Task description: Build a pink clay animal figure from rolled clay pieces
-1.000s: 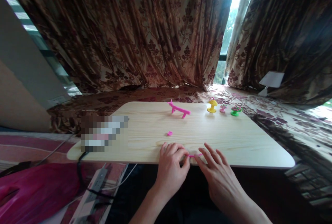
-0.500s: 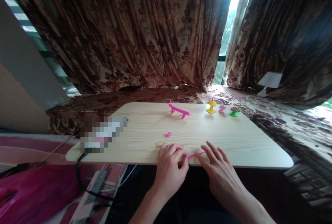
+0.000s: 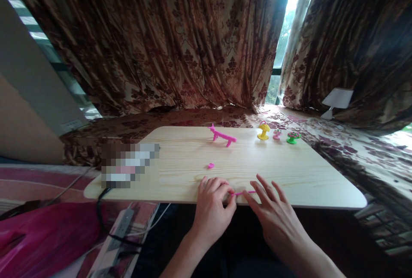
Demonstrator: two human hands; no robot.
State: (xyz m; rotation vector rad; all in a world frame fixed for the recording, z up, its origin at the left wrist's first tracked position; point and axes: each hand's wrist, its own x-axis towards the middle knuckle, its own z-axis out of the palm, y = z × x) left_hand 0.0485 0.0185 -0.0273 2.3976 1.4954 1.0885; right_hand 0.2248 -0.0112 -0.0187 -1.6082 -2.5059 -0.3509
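Observation:
A thin pink strand, like a roll of modelling clay (image 3: 240, 193), lies near the front edge of the wooden table (image 3: 180, 158). Thumb and index finger of my left hand (image 3: 215, 198) pinch its left end. Over its right part, my right hand (image 3: 268, 205) has its fingers spread and fingertips down on or just above the strand. A small pink lump (image 3: 210, 165) rests beyond my left hand. Farther back stands a pink four-legged animal figure (image 3: 222, 135), with a long thin body.
At the back right stand a yellow mushroom figure (image 3: 263, 131), a small pink one (image 3: 277, 134) and a green one with a dotted cap (image 3: 293, 137). A blurred-out object (image 3: 130, 166) with a black cable occupies the table's left side. A white lamp (image 3: 337, 98) is beyond the right corner.
My right fingers have shifted slightly and spread a little more over the strand. My left hand keeps its pinch. The whole view has moved slightly.

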